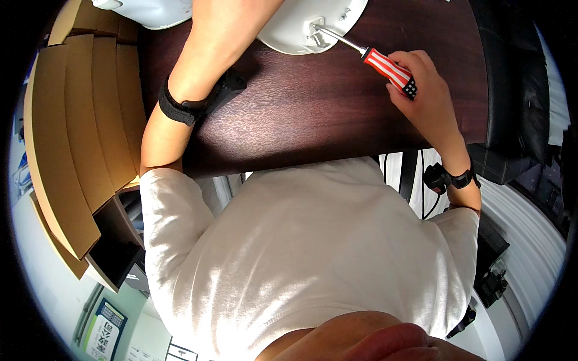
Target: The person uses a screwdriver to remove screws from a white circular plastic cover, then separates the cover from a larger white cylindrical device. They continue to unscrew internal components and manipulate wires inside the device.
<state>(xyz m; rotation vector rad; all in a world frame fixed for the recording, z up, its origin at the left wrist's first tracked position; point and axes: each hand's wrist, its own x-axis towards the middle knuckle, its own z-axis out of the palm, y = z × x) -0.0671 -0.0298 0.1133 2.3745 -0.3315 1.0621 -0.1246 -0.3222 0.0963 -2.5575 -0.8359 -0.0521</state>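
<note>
My right hand (428, 90) is closed around the handle end of a screwdriver (385, 67). The handle has red and white stripes and a dark end with white dots. Its metal shaft slants up and left, and the tip meets a recessed fitting in a white rounded plastic part (283, 33) at the top edge. A few small metal screws (344, 13) lie on that part, right of the tip. My left forearm reaches up past the part's left side; the left hand itself lies beyond the top edge, so its grip is hidden.
The dark brown wood-grain table (289, 114) carries these things. Another white plastic object (162, 12) stands at the top left. Brown cardboard panels (78, 132) border the table's left side, and a black padded seat (512, 108) stands at its right. Both arms wear black straps.
</note>
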